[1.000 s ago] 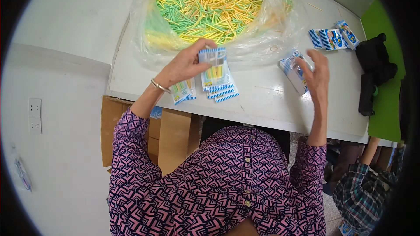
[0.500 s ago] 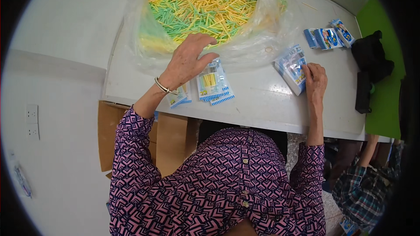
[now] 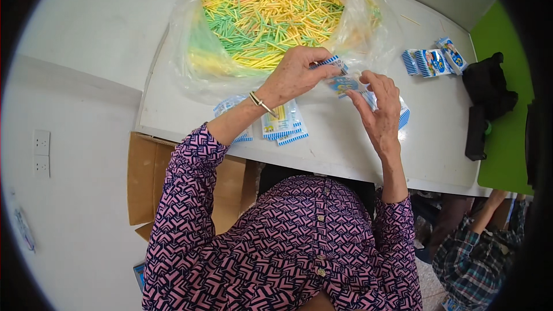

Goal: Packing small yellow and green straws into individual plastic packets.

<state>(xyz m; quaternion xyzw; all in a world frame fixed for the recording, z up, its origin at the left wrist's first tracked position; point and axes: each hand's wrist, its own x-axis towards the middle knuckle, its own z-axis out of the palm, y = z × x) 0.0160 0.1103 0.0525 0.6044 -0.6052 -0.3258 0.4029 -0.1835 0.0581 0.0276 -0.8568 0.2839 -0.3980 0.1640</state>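
Over the table, in front of a big clear plastic bag [image 3: 374,43] of yellow, green and orange thin sticks [image 3: 276,14], a small blue-and-white plastic packet [image 3: 344,83] is raised between my hands. My left hand [image 3: 296,75], with a bangle at its wrist, pinches the packet's upper left end between thumb and fingers. At its other side, the thumb and fingertips of my right hand [image 3: 380,109] close about the packet's edge. Partly hidden behind the right hand lies a stack of similar packets [image 3: 405,112]. Filled packets [image 3: 285,124] lie below my left wrist.
More blue-and-white packets [image 3: 432,62] lie at the right, beside a black object [image 3: 489,83] and a green panel [image 3: 507,138]. A cardboard box [image 3: 144,178] stands below the table's left front edge. Another person in a plaid sleeve [image 3: 475,265] is at the lower right.
My right hand has come left from the packet stack, and a packet is now up between both hands. My left hand has moved right from the bag's front edge and closed on it.
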